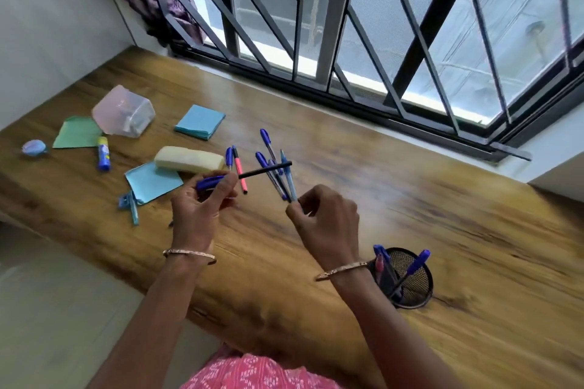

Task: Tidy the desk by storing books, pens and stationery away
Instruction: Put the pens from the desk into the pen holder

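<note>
My right hand [325, 221] pinches the lower ends of several blue pens [278, 167], which fan upward above the wooden desk [410, 199]. My left hand [199, 208] grips a blue pen [208, 181] together with a black pen [268, 169] that points right toward the fan. A pink pen [239, 172] and another blue pen [228, 158] lie on the desk just beyond my left hand. A black mesh pen holder [414, 281] stands near the front edge by my right wrist, with blue pens standing in it.
On the left lie a yellow pouch [189, 159], blue note pads [199, 122] [153, 181], green paper [77, 133], a glue stick [103, 153], a tipped clear container [124, 112], a blue clip [128, 202] and a small blue object [33, 147]. Window bars [316, 25] run behind the desk.
</note>
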Action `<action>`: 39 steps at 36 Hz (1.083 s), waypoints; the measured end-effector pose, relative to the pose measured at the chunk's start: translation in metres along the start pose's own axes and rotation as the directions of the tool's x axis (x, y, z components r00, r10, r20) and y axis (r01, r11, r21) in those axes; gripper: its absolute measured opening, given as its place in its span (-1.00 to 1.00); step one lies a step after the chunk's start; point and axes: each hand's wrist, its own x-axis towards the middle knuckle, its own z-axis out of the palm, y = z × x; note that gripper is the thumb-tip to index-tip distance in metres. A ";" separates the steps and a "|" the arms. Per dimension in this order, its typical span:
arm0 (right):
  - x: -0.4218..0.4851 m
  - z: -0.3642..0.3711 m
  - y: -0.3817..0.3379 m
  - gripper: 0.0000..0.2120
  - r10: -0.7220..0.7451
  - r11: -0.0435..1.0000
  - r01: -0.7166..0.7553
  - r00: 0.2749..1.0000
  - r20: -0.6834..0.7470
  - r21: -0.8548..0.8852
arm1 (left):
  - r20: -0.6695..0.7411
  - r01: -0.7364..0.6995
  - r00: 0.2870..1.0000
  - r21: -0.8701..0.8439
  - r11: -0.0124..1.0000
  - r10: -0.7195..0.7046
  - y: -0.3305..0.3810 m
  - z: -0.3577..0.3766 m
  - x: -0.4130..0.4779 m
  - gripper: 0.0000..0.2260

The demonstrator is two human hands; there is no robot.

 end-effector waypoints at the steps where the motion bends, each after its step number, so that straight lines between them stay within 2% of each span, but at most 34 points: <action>1: -0.004 -0.012 0.000 -0.87 -0.006 0.999 0.006 1.000 -0.013 0.033 | 0.017 0.016 1.000 -0.030 0.999 -0.015 0.004 0.004 -0.001 -0.79; 3: -0.011 -0.036 0.004 -0.89 0.013 0.994 -0.012 1.000 -0.013 0.107 | 0.076 0.052 0.996 -0.066 0.996 -0.046 0.012 0.014 -0.006 -0.81; 5: -0.018 -0.061 0.010 -0.93 0.078 0.952 -0.089 0.996 0.049 0.293 | 0.157 0.101 0.984 -0.080 0.992 -0.087 0.018 0.024 -0.010 -0.79; 8: -0.028 -0.098 0.022 -0.90 0.157 0.714 -0.232 0.972 0.173 0.660 | 0.305 0.165 0.945 -0.119 0.979 -0.122 0.023 0.039 -0.016 -0.79; 10: -0.035 -0.122 0.034 -0.83 0.208 0.570 -0.286 0.957 0.201 0.770 | 0.378 0.167 0.920 -0.129 0.978 -0.107 0.022 0.050 -0.019 -0.85; 13: -0.048 -0.149 0.056 -0.68 0.294 0.388 -0.320 0.932 0.213 0.864 | 0.481 0.017 0.876 0.012 1.000 -0.021 0.020 0.068 -0.028 -0.85; 18: -0.069 -0.171 0.089 -0.60 0.421 0.276 -0.289 0.894 0.155 0.917 | 0.708 -0.278 0.707 0.267 0.923 0.008 0.014 0.098 -0.056 -0.84; 21: -0.080 -0.171 0.104 -0.65 0.447 0.304 -0.280 0.886 0.123 0.910 | 0.799 -0.502 0.598 0.315 0.805 0.060 0.008 0.113 -0.075 -0.86; 24: -0.087 -0.164 0.113 -0.59 0.489 0.400 -0.266 0.872 0.041 0.877 | 0.864 -0.714 0.494 0.341 0.612 0.095 -0.006 0.124 -0.088 -0.84; 26: -0.089 -0.159 0.115 -0.56 0.506 0.501 -0.270 0.862 -0.026 0.822 | 0.890 -0.799 0.448 0.355 0.486 0.086 -0.017 0.127 -0.093 -0.82; 30: -0.090 -0.146 0.118 -0.76 0.476 0.672 -0.266 0.870 -0.128 0.691 | 0.918 -0.870 0.396 0.361 0.334 0.038 -0.035 0.128 -0.100 -0.78; 33: -0.090 -0.138 0.116 -0.77 0.401 0.770 -0.250 0.905 -0.140 0.587 | 0.921 -0.883 0.388 0.379 0.277 -0.025 -0.045 0.126 -0.103 -0.75; 35: -0.089 -0.133 0.113 -0.82 0.356 0.820 -0.230 0.922 -0.153 0.525 | 0.923 -0.885 0.383 0.377 0.273 -0.033 -0.050 0.126 -0.106 -0.65; 39: -0.085 -0.126 0.110 -0.88 0.291 0.853 -0.197 0.948 -0.127 0.484 | 0.910 -0.829 0.414 0.365 0.423 0.028 -0.050 0.124 -0.103 -0.44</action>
